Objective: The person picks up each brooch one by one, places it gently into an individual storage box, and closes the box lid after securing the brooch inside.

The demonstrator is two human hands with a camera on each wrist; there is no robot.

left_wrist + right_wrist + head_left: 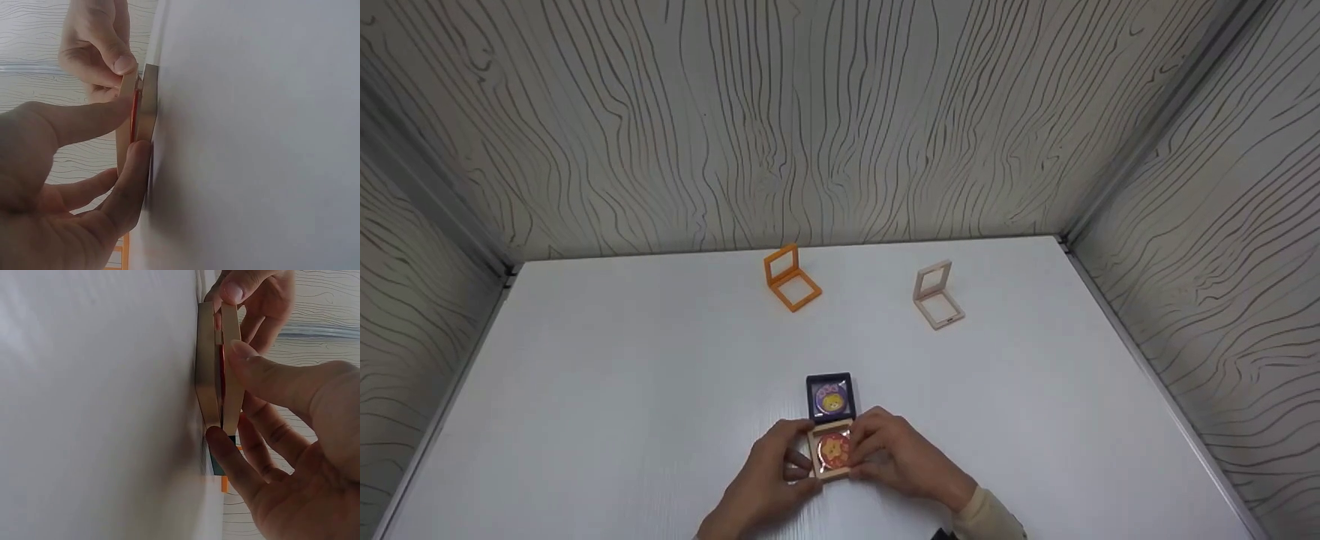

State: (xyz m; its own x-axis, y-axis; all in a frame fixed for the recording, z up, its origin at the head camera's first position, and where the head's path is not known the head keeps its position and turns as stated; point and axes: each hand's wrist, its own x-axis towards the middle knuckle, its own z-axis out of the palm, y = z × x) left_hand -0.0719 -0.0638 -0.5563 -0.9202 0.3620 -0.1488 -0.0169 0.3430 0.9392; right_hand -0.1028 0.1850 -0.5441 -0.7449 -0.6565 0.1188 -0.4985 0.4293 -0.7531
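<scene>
A beige square display frame (814,459) holds a round red-orange badge (832,450) with a yellow star-like figure. My left hand (765,480) pinches its left side between thumb and fingers. On the opposite side my right hand (907,459) grips it the same way, fingers over part of the badge. Seen edge-on in the left wrist view, the two halves of the beige frame (148,104) lie nearly together, a thin gap showing a red edge. The right wrist view shows that narrow gap in the frame (208,365) too. Just beyond lies a dark framed badge (831,399), purple with a yellow bear.
An orange hinged frame (808,299) stands unfolded toward the back of the white table (622,390). Right of it is a pale pinkish hinged frame (952,319), also unfolded. Wood-grain patterned panels (840,120) enclose the back and sides.
</scene>
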